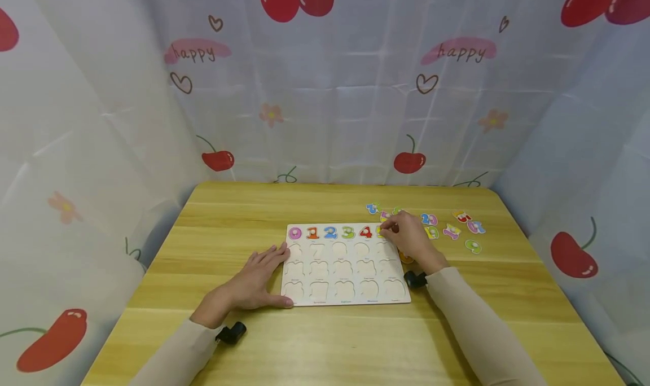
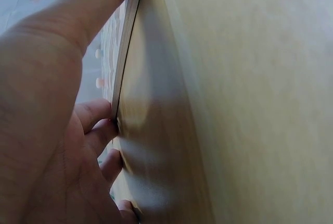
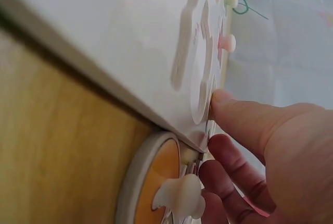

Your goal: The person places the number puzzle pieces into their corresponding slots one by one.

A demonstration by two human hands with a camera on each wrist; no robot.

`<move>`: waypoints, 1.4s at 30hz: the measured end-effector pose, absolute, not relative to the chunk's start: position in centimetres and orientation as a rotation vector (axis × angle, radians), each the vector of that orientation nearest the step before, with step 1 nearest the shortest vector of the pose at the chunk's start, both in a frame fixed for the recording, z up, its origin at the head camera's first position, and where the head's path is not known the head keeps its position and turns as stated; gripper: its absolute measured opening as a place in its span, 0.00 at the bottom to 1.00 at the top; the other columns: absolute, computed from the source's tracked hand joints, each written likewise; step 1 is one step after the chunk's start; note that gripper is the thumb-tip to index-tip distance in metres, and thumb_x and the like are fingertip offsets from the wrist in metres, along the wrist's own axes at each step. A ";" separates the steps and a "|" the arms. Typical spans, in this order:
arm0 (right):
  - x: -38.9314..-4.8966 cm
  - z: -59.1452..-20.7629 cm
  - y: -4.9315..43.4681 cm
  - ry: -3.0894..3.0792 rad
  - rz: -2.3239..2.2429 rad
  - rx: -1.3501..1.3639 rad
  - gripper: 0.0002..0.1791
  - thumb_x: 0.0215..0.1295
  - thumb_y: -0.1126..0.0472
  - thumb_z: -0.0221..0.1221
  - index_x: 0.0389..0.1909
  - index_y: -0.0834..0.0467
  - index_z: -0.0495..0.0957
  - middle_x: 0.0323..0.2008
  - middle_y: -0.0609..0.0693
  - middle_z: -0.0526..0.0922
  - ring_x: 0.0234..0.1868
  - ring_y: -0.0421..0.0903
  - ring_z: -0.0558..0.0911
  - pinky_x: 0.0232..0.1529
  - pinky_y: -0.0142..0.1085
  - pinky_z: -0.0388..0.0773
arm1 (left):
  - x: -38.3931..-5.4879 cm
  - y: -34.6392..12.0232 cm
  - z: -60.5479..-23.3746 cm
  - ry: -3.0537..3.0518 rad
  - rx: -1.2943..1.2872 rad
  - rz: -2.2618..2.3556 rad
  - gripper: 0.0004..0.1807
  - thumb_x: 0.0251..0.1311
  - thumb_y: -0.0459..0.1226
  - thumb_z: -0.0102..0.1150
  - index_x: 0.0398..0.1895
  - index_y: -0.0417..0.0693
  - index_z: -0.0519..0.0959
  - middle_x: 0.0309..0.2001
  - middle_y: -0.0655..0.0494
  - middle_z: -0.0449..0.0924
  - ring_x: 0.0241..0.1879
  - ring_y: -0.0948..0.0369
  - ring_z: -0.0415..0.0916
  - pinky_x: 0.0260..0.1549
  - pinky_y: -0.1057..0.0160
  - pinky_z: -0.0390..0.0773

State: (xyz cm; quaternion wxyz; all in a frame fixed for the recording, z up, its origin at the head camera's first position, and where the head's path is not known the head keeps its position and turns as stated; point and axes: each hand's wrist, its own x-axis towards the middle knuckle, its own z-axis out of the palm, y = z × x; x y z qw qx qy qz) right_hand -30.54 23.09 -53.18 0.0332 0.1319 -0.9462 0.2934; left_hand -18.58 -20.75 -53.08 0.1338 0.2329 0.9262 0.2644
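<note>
A white wooden number puzzle board (image 1: pixel 330 255) lies flat on the table. Its top row holds a purple 0 (image 1: pixel 295 233), a red 1, a blue 2, a green 3 and a red 4 (image 1: pixel 365 232). At the right end of that row, my right hand (image 1: pixel 410 239) pinches a yellow number piece (image 1: pixel 380 231), mostly covered by the fingers. The lower rows show bare recesses. My left hand (image 1: pixel 254 281) rests along the board's left edge, fingers spread and thumb by the near corner; in the left wrist view its fingertips (image 2: pixel 112 164) touch the board's side (image 2: pixel 125 52).
Several loose number pieces lie right of and behind the board, among them a blue-purple 20 (image 1: pixel 429 219) and a green piece (image 1: pixel 473 246). An orange piece with a white knob (image 3: pixel 179 198) sits against the board's right edge. A printed curtain (image 1: pixel 350 104) encloses the wooden table (image 1: pixel 325 346).
</note>
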 end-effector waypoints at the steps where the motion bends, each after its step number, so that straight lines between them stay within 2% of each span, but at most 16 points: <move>1: -30.5 -53.2 23.1 -2.916 0.905 0.405 0.04 0.79 0.61 0.76 0.46 0.57 0.97 0.37 0.54 0.85 0.39 0.49 0.77 0.40 0.39 0.74 | -18.6 -20.7 -53.1 2.684 0.674 0.768 0.70 0.64 0.65 0.83 0.97 0.41 0.55 0.98 0.45 0.48 0.97 0.35 0.44 0.92 0.20 0.41; 6: -30.4 -52.8 23.3 -2.934 0.948 0.415 0.07 0.80 0.60 0.75 0.50 0.57 0.97 0.42 0.56 0.87 0.41 0.50 0.79 0.43 0.41 0.76 | -18.6 -20.7 -53.0 2.686 0.671 0.767 0.70 0.64 0.65 0.84 0.96 0.41 0.55 0.98 0.44 0.49 0.97 0.34 0.45 0.92 0.20 0.41; 9: -30.1 -52.6 23.7 -2.925 0.991 0.428 0.10 0.81 0.59 0.74 0.55 0.58 0.96 0.47 0.57 0.90 0.45 0.50 0.84 0.47 0.42 0.82 | -18.5 -20.7 -53.0 2.688 0.667 0.764 0.70 0.64 0.65 0.84 0.96 0.41 0.55 0.98 0.44 0.49 0.97 0.34 0.45 0.92 0.20 0.41; 13: -29.3 -52.0 24.7 -2.897 1.031 0.437 0.13 0.83 0.58 0.73 0.59 0.61 0.94 0.52 0.60 0.91 0.51 0.56 0.89 0.54 0.51 0.89 | -18.5 -20.8 -53.0 2.691 0.665 0.760 0.70 0.64 0.65 0.84 0.96 0.41 0.55 0.98 0.45 0.49 0.97 0.34 0.45 0.91 0.20 0.41; 16: -28.7 -51.6 25.9 -2.879 1.043 0.451 0.13 0.84 0.58 0.72 0.59 0.62 0.93 0.55 0.63 0.92 0.55 0.61 0.90 0.60 0.60 0.90 | -18.6 -20.8 -53.0 2.697 0.667 0.754 0.70 0.65 0.66 0.83 0.96 0.41 0.55 0.98 0.45 0.48 0.97 0.34 0.45 0.91 0.20 0.42; 19: -28.1 -51.4 27.3 -2.870 1.041 0.481 0.13 0.82 0.58 0.73 0.59 0.61 0.93 0.57 0.62 0.93 0.56 0.62 0.91 0.61 0.62 0.91 | -18.7 -20.8 -52.9 2.703 0.667 0.748 0.70 0.65 0.66 0.83 0.97 0.41 0.55 0.98 0.46 0.48 0.97 0.35 0.45 0.92 0.20 0.42; 23: -27.1 -51.4 28.8 -2.890 0.971 0.534 0.14 0.77 0.58 0.78 0.57 0.60 0.95 0.53 0.58 0.95 0.51 0.57 0.91 0.54 0.52 0.91 | -18.7 -20.7 -52.8 2.703 0.665 0.741 0.70 0.65 0.66 0.82 0.97 0.42 0.55 0.98 0.46 0.48 0.97 0.35 0.45 0.92 0.20 0.42; 26: -26.5 -51.5 29.5 -2.930 0.914 0.571 0.15 0.73 0.56 0.82 0.55 0.56 0.96 0.50 0.55 0.95 0.46 0.51 0.87 0.48 0.41 0.85 | -18.7 -20.8 -52.6 2.701 0.663 0.732 0.70 0.65 0.66 0.82 0.97 0.41 0.55 0.98 0.45 0.48 0.97 0.35 0.45 0.92 0.20 0.43; 28: -26.2 -51.7 29.7 -2.965 0.892 0.579 0.16 0.71 0.54 0.83 0.55 0.53 0.96 0.49 0.52 0.94 0.45 0.48 0.83 0.46 0.37 0.81 | -18.7 -20.8 -52.6 2.701 0.662 0.731 0.70 0.65 0.66 0.82 0.97 0.41 0.55 0.98 0.45 0.48 0.97 0.35 0.45 0.92 0.20 0.42; 32: -25.8 -52.0 29.7 -3.000 0.881 0.580 0.15 0.72 0.52 0.82 0.55 0.51 0.97 0.48 0.49 0.93 0.44 0.46 0.81 0.47 0.37 0.78 | -18.6 -20.8 -52.6 2.700 0.662 0.733 0.70 0.65 0.66 0.82 0.97 0.42 0.55 0.98 0.45 0.48 0.97 0.35 0.46 0.92 0.20 0.42; 38: -25.5 -52.5 29.6 -2.981 0.861 0.576 0.06 0.74 0.56 0.81 0.47 0.49 0.96 0.47 0.48 0.92 0.45 0.47 0.81 0.49 0.40 0.79 | -18.6 -20.7 -52.7 2.692 0.664 0.747 0.69 0.65 0.66 0.82 0.97 0.42 0.55 0.98 0.45 0.48 0.97 0.35 0.45 0.92 0.20 0.42; 42: -25.2 -52.7 29.6 -2.976 0.872 0.561 0.03 0.75 0.57 0.80 0.45 0.48 0.96 0.46 0.48 0.92 0.44 0.46 0.80 0.48 0.40 0.77 | -18.6 -20.7 -52.9 2.692 0.671 0.747 0.70 0.65 0.66 0.82 0.97 0.42 0.55 0.98 0.45 0.48 0.97 0.35 0.45 0.92 0.20 0.42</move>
